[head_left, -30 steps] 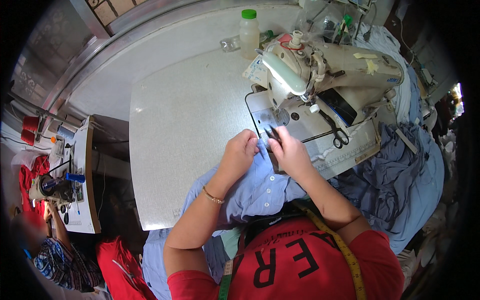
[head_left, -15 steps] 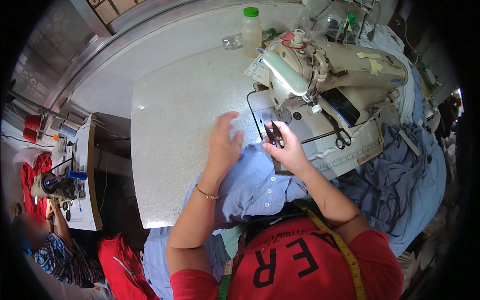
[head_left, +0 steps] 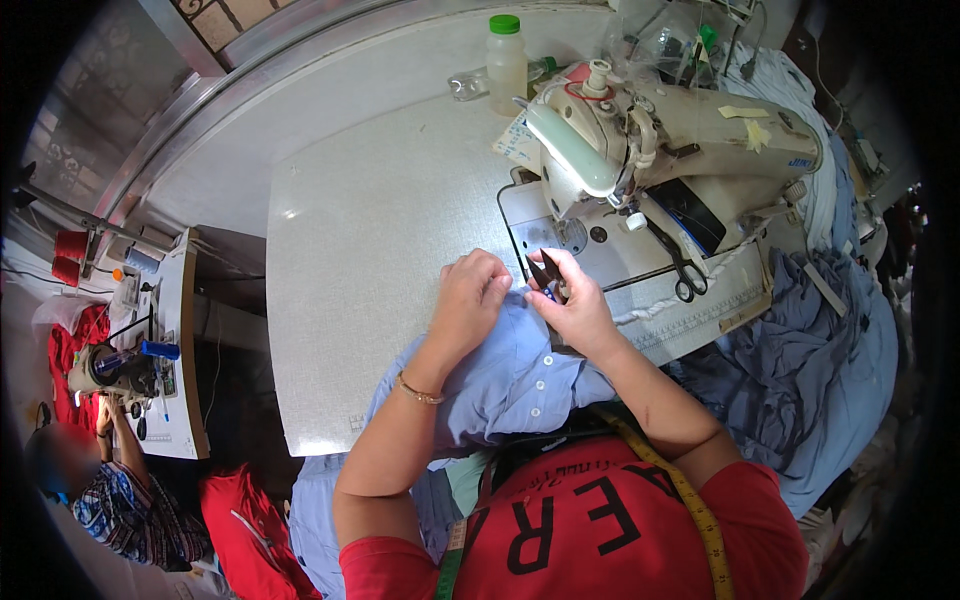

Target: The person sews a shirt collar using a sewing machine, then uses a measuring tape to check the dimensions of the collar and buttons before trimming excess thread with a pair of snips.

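Note:
A light blue shirt [head_left: 505, 365] with white buttons lies over the table's front edge and my lap. My right hand [head_left: 580, 310] grips small dark thread snips [head_left: 546, 272], blades pointing up and away from me, close to the top edge of the shirt. Just left of it, my left hand [head_left: 470, 300] is closed in a pinch above the shirt's upper edge; whatever lies between its fingertips is too small to make out. Behind both hands stands a sewing machine [head_left: 590, 140], its needle plate [head_left: 540, 238] just beyond the snips.
Black-handled scissors [head_left: 688, 280] rest on the machine bed beside a dark phone-like slab [head_left: 690, 215]. A green-capped bottle [head_left: 506, 65] stands at the back. Dark fabric [head_left: 770, 350] is heaped at right. A co-worker [head_left: 130, 500] sits at another machine, far left.
My left hand has gone from raised, loosely spread fingers to a closed pinch, coming down and right toward the snips. My right hand stays nearly in place, still gripping the thread snips.

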`<action>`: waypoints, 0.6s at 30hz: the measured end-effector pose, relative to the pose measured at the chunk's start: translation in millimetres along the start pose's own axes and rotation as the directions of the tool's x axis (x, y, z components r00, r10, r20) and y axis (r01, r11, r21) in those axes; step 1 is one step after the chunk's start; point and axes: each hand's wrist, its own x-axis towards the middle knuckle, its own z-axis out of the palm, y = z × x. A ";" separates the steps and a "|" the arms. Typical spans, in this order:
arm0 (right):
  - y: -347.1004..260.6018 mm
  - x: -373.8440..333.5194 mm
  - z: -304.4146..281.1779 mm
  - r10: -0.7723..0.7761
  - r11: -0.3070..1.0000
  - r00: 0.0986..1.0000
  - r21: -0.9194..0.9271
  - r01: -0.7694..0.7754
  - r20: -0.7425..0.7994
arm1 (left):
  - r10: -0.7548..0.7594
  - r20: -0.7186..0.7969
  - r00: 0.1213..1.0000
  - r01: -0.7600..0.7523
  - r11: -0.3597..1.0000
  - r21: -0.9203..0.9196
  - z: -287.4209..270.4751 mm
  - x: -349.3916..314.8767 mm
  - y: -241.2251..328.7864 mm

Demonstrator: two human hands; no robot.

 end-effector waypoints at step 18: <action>-1.8 -0.1 -2.8 -0.009 1.000 1.000 0.024 0.009 -0.009 | -0.100 0.205 0.974 0.152 0.954 -0.257 -0.6 -2.4 0.5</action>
